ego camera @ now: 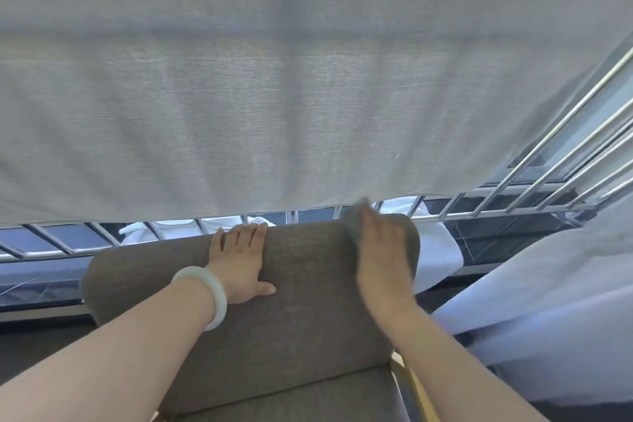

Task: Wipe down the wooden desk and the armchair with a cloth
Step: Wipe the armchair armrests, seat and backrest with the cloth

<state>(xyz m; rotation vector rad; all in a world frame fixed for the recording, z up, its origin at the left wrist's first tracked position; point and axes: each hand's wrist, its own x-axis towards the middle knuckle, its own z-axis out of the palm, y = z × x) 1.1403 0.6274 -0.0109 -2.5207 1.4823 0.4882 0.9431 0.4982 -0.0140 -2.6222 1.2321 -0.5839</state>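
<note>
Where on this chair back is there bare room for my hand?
Bare fabric between the left hand and right hand, and from the left hand to the left corner of the backrest. Crowded top right: the right hand presses the cloth under the curtain.

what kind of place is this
Most likely a window corner of a hotel room or bedroom, though little shows. A grey upholstered armchair backs onto a metal guard rail, a sheer curtain hangs above it, and white linen lies on the dark sill behind.
</note>
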